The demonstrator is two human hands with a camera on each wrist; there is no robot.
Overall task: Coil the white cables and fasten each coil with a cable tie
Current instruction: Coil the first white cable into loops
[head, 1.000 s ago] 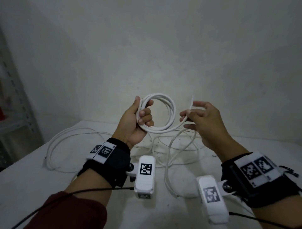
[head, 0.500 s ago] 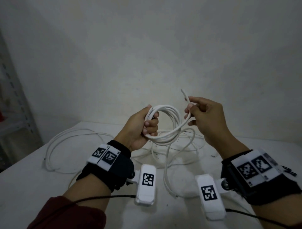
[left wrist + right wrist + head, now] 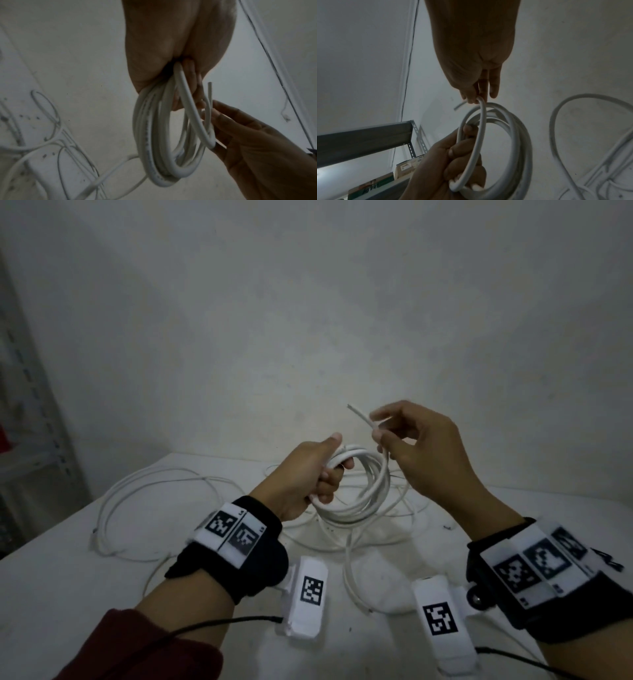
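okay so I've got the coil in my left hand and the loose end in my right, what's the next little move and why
Probably lay that last stretch onto the coil and trap it under the left hand. The right hand pinches the cable just short of its free end, which sticks up clear of the loops; no cable tie is on the coil yet.

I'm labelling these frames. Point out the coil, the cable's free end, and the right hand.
coil point(image 3: 371, 494), head view, on the bundled right-side loops.
free end point(image 3: 358, 413), head view, on the tip section.
right hand point(image 3: 424, 453), head view, on its back.
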